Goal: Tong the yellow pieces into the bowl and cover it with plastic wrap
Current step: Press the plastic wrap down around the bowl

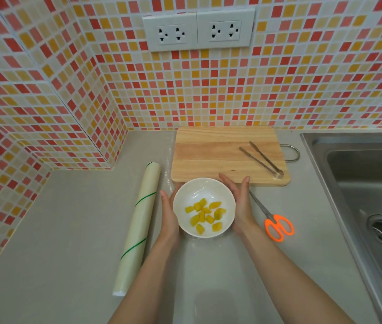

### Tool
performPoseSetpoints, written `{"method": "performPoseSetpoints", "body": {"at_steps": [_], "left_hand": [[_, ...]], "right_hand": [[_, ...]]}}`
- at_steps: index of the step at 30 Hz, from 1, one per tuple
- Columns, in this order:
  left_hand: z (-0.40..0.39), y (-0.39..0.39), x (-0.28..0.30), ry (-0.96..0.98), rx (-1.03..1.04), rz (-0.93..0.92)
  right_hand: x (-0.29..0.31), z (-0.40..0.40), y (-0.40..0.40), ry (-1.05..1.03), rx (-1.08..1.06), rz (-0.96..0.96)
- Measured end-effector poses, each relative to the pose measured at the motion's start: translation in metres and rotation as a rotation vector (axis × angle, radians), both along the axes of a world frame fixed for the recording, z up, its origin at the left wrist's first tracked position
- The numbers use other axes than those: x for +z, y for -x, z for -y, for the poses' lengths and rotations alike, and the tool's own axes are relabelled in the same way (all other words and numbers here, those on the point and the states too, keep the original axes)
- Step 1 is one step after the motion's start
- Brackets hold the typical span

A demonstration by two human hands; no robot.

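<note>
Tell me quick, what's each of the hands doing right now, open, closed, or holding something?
Left hand: open, straight fingers against the left side of the bowl.
Right hand: open, straight fingers against the bowl's right side.

Bowl [204, 206] sits before board [227, 155], between roll [138, 228] and scissors [271, 218].

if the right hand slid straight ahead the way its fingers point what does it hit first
Probably the near edge of the wooden cutting board. The right hand lies flat against the white bowl, fingers aimed away from the person, their tips already overlapping that edge. The tongs lie further right.
</note>
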State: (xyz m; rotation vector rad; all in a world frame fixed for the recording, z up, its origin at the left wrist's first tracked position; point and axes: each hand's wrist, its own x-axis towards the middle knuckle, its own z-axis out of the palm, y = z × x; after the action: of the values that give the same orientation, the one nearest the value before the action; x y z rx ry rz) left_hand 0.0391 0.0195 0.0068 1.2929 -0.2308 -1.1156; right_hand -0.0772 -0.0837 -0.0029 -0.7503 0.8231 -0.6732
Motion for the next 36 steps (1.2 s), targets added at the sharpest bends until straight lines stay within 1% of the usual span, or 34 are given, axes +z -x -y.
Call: {"method": "performPoseSetpoints", "body": {"at_steps": [4, 7, 10, 12, 13, 15, 16, 18, 20, 24, 26, 28, 33, 36], "left_hand": [[-0.005, 0.014, -0.001, -0.028, 0.089, 0.106], [-0.014, 0.026, -0.008, -0.051, 0.157, 0.170], [-0.029, 0.033, -0.018, -0.093, 0.180, 0.227], [-0.032, 0.024, -0.018, -0.076, 0.208, 0.256], [-0.031, 0.016, -0.016, -0.060, 0.200, 0.306], [-0.021, -0.001, -0.007, 0.004, 0.081, 0.461], [-0.014, -0.007, -0.001, 0.060, -0.004, 0.501], [-0.001, -0.011, 0.008, 0.115, -0.152, 0.485], [0.007, -0.008, 0.009, 0.102, -0.204, 0.449], [0.007, -0.006, -0.002, 0.063, -0.174, 0.344], [0.005, -0.005, -0.006, 0.028, -0.200, 0.300], [0.004, -0.003, -0.010, 0.033, -0.189, 0.279], [0.002, 0.005, -0.012, 0.078, -0.073, 0.076], [0.000, 0.011, -0.016, 0.057, 0.006, 0.059]], "right_hand": [[0.005, 0.001, 0.008, 0.118, -0.290, -0.083], [0.011, -0.006, 0.026, 0.276, -0.380, -0.134], [0.016, -0.022, 0.042, 0.391, -0.318, -0.133], [0.018, -0.031, 0.047, 0.430, -0.256, -0.097], [0.020, -0.034, 0.048, 0.442, -0.225, -0.087], [0.025, -0.037, 0.044, 0.457, -0.164, -0.100], [0.025, -0.038, 0.040, 0.451, -0.138, -0.112], [0.021, -0.042, 0.030, 0.418, -0.104, -0.142], [0.014, -0.045, 0.022, 0.415, -0.103, -0.185], [0.009, -0.037, 0.019, 0.399, -0.126, -0.215], [0.008, -0.031, 0.018, 0.367, -0.107, -0.216], [0.006, -0.027, 0.018, 0.336, -0.079, -0.215], [0.002, -0.018, 0.018, 0.171, -0.026, -0.090], [0.002, -0.009, 0.018, 0.094, 0.059, -0.017]]}}
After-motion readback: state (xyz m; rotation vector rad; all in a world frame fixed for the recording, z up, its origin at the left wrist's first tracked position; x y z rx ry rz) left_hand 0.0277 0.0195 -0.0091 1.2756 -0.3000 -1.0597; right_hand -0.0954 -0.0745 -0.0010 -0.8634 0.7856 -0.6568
